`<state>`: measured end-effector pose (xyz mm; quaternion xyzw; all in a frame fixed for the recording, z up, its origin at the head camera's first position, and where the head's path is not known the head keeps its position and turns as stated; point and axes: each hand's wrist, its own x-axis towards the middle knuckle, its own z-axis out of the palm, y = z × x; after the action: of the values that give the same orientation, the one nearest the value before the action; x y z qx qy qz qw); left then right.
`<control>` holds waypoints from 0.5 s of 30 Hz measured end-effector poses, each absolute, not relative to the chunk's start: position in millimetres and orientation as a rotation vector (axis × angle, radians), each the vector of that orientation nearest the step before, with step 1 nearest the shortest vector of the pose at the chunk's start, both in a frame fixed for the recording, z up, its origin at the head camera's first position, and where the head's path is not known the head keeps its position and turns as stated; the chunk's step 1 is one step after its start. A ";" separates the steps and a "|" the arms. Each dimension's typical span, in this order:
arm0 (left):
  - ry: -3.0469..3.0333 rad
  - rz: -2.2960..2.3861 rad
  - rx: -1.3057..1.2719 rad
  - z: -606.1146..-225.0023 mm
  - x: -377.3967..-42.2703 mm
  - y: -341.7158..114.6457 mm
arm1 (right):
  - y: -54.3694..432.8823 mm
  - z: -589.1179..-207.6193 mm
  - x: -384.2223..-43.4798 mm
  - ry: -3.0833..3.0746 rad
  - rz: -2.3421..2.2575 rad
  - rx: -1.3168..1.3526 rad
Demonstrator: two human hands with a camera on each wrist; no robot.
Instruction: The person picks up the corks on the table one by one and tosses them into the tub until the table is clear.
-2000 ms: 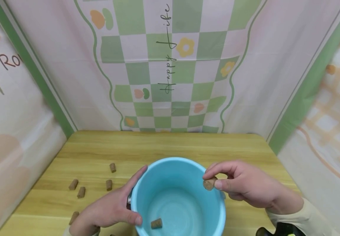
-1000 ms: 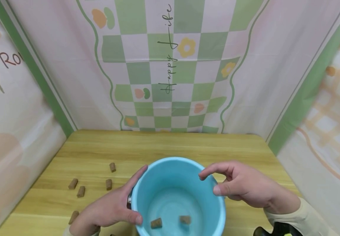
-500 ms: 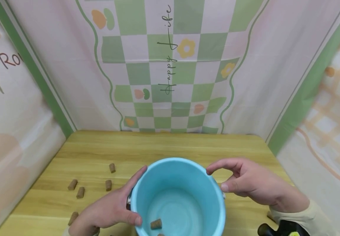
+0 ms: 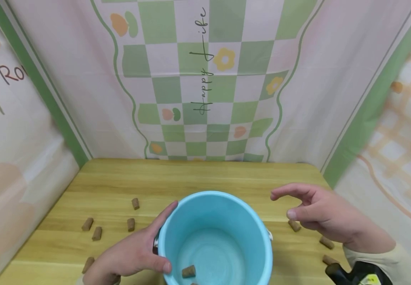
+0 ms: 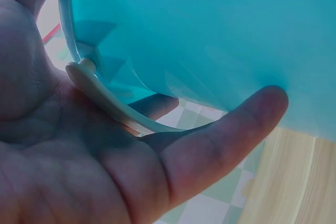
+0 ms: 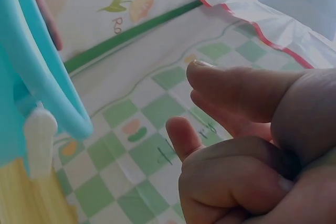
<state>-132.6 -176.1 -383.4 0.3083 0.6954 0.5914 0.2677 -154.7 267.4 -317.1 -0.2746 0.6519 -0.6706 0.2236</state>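
Note:
A light blue plastic bucket [image 4: 214,198] stands at the front middle of the table in the head view. My left hand [image 4: 137,253] holds its left side, the thumb over the rim and the fingers along the outer wall. In the left wrist view, the bucket's pale handle [image 5: 113,103] runs across that hand. A cork [image 4: 189,271] lies on the bucket floor, with the edge of another just showing at the frame's bottom. To the bucket's right, my right hand [image 4: 326,215] is in the air, thumb and index finger apart with nothing between them. Below its thumb lies a cork [image 4: 294,225].
Several corks [image 4: 97,233] are scattered on the wooden table [image 4: 205,174] left of the bucket. Two more corks [image 4: 326,242] lie near the right sleeve. A black strap [image 4: 356,273] is at the right wrist. Printed cloth [image 4: 205,91] hangs behind and on both sides.
My right hand has released a cork, which dropped into the bucket and rolled towards the near side. The hand then moved right, away from the rim. My left hand stays on the bucket.

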 end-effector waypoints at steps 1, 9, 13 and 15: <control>1.873 1.594 0.826 -383.4 -132.7 -176.1 | 271.5 -317.8 -155.0 1.806 -1.855 -0.743; 1.898 1.590 0.889 -382.7 -132.5 -175.7 | 296.0 -325.2 -158.1 1.894 -1.845 -0.689; 1.889 1.590 0.888 -381.1 -132.9 -175.2 | 307.4 -328.6 -159.8 1.902 -1.851 -0.650; 1.884 1.588 0.878 -381.2 -133.3 -175.3 | 313.7 -330.7 -160.6 1.901 -1.852 -0.627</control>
<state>-133.3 -175.3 -381.2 0.3243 0.6955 0.5863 0.2598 -160.6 313.7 -330.7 -0.2251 0.6820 -0.6647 0.2057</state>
